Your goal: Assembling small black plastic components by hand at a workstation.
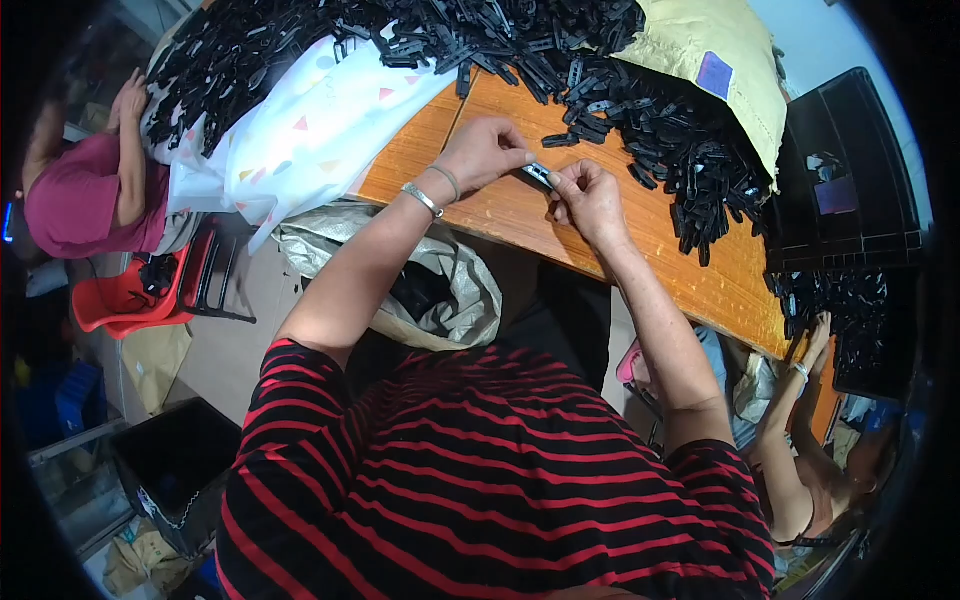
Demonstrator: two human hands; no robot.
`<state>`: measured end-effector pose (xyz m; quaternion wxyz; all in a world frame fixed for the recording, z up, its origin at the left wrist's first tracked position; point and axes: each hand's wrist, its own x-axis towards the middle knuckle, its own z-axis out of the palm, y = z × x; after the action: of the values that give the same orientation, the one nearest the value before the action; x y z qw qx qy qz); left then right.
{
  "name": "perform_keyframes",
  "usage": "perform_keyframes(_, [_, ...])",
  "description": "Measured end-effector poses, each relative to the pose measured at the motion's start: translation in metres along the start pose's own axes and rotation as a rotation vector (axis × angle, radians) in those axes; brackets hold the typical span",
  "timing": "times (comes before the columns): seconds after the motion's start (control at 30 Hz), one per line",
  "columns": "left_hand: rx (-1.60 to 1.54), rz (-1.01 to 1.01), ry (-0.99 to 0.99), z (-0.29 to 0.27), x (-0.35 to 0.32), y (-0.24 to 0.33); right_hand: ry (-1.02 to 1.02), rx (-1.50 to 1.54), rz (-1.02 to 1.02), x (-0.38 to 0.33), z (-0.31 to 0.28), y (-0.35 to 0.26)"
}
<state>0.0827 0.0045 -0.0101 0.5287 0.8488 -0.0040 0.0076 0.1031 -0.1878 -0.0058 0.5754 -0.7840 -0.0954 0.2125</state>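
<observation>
Between my two hands, above the wooden table, is a small black elongated plastic part with a pale, shiny strip along it. My left hand pinches its left end between thumb and fingers. At the other end, my right hand grips it with thumb and forefinger, the other fingers curled under. The part's exact kind is too small to make out. Just beyond my hands, loose black parts of similar shape lie at the edge of a large heap.
A white patterned plastic bag lies on the table's left. A yellow sack stands far right beside a black panel. Below the table edge is an open woven sack. Co-workers sit left and right. A red chair stands left.
</observation>
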Motion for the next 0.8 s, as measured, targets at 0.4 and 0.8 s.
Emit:
perform_keyframes(0.4, [0.329,-0.031,0.109,0.012,0.002,0.01,0.082,-0.466,-0.178,0.025,-0.012,0.02])
perform_keyframes(0.8, [0.243,0.082,0.118,-0.036,-0.101,-0.003,0.047,-0.696,-0.611,0.0,-0.011,-0.009])
